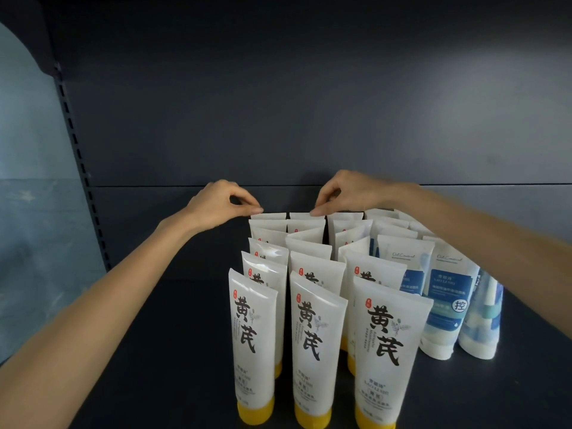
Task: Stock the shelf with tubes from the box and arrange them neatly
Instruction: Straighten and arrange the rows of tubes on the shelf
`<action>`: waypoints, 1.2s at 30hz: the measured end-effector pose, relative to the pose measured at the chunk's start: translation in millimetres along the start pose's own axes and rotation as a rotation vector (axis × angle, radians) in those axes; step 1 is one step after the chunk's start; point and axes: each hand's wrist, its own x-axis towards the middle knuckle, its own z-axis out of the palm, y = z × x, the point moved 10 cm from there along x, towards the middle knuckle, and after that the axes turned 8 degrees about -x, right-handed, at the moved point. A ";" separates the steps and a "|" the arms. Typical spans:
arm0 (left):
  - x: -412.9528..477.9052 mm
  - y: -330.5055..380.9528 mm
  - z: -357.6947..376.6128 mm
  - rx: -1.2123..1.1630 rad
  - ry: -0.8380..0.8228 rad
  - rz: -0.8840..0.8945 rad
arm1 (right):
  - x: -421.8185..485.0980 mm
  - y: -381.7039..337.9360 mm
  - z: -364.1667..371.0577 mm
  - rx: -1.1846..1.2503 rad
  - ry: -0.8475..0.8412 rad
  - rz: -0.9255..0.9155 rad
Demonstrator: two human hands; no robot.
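Note:
White tubes with yellow caps [312, 345] stand cap-down on the dark shelf [148, 335] in three rows running front to back. My left hand [221, 202] reaches to the back of the left row and pinches the top corner of the rearmost tube [269, 216] between thumb and forefinger. My right hand [343, 191] pinches the top edge of the rearmost tube of the middle row [305, 215]. Some tubes in the middle of the rows lean a little. The box is not in view.
Blue and white tubes [445, 292] stand in rows right of the yellow-capped ones. The shelf's dark back panel [294, 119] is just behind my hands. A slotted upright [77, 150] bounds the shelf on the left, with bare shelf between it and the tubes.

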 end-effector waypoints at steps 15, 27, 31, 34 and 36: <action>-4.2 11.4 29.2 -0.136 -0.126 0.028 | -10.3 0.0 12.0 -0.006 -0.055 -0.015; -8.9 13.6 23.4 -0.074 -0.138 -0.010 | -19.7 -7.6 -4.4 0.111 -0.004 -0.057; -13.2 38.6 7.0 -0.087 -0.124 0.045 | -27.5 -19.3 -5.3 0.211 -0.055 -0.100; -21.9 49.2 15.2 -0.111 -0.311 -0.007 | -31.3 -27.9 7.1 0.148 -0.133 -0.118; -27.9 48.7 22.5 -0.062 -0.403 -0.029 | -32.7 -35.0 12.1 0.118 -0.134 -0.142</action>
